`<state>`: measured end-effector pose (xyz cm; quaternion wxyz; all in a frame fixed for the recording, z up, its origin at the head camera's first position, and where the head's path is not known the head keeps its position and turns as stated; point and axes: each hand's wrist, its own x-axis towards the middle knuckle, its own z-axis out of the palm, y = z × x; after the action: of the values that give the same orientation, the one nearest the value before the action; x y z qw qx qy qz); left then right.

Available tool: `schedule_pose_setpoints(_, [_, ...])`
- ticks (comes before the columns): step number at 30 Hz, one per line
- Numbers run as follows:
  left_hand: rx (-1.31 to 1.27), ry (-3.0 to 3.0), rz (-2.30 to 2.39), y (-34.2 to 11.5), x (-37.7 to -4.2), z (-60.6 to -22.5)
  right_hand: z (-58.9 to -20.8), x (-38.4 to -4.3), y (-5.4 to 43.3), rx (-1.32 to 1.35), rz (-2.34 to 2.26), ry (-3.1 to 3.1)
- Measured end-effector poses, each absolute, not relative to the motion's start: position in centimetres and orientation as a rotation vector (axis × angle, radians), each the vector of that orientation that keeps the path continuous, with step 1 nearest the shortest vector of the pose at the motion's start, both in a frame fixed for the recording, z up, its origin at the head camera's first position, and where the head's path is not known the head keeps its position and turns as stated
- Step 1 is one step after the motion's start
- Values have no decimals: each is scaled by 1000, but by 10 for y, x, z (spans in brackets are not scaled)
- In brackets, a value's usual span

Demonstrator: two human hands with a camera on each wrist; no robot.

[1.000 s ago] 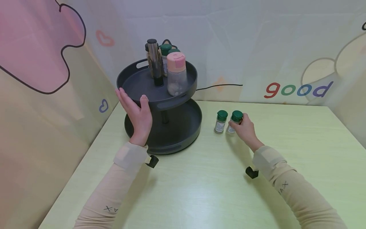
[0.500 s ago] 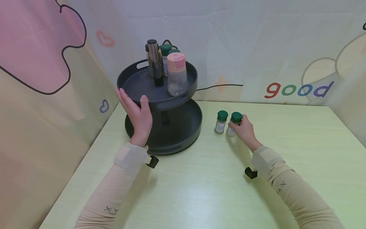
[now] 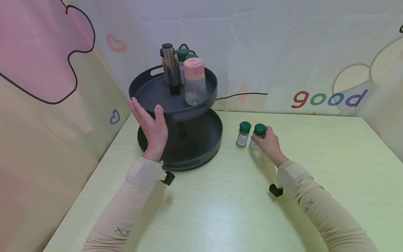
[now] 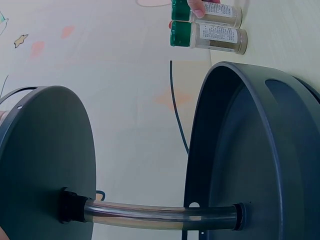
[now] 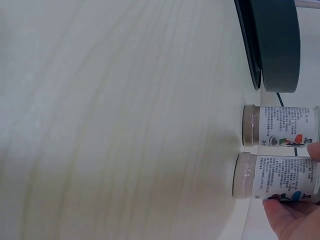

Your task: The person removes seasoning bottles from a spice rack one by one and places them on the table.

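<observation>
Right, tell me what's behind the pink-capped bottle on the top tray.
Behind the pink-capped bottle on the top tray, one green-capped jar shows its cap and part of its body; a second green cap peeks out above. Whatever is below that second cap is covered.

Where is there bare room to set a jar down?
The lower tray has bare visible floor around its post. The table is open between the left sleeve and right sleeve, and right of the right hand. The upper tray is bare at left, near the left hand, but crowded behind the pink-capped bottle.
</observation>
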<state>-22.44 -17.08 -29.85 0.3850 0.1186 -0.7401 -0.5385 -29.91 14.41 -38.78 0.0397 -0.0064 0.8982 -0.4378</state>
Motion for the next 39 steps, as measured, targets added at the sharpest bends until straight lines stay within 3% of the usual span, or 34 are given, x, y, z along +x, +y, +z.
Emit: schedule_pose_setpoints(39, [293,-1878,-1370,-170,-224,-298,-365,-293,146,-57,-1423,2901])
